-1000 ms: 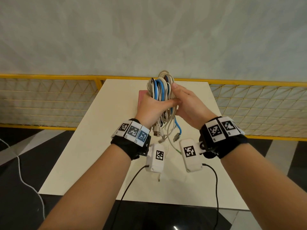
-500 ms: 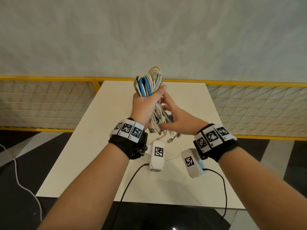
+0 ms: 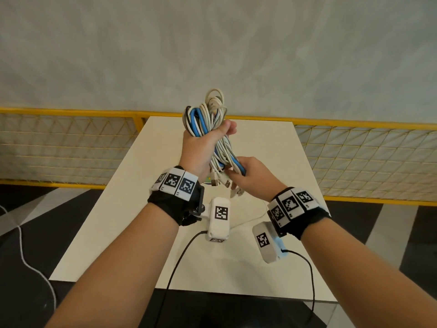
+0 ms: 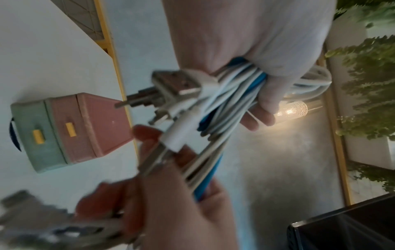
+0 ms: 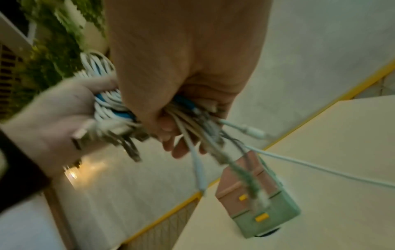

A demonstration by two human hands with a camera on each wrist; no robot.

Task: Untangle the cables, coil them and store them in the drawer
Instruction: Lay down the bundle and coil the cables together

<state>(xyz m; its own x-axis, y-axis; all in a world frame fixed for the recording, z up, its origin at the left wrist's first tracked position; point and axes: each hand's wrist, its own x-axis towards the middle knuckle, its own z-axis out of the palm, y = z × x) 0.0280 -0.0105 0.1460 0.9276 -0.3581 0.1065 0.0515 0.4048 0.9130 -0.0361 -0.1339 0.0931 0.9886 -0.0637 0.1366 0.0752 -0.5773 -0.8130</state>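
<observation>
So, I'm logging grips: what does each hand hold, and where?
Left hand grips the cable bundle around its middle, loops sticking out above. Right hand grips the bundle's lower strands, near the dangling plugs.

Legible text: none. Wristbands (image 3: 176, 183) and wrist-camera housings (image 3: 219, 220) carry black-and-white square code markers only; tiny characters beneath them are unreadable.

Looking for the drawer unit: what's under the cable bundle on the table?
Below the cable bundle, the wrist views show a pink and green drawer unit on the table. From the head view, hands and cables hide nearly all of it.
</observation>
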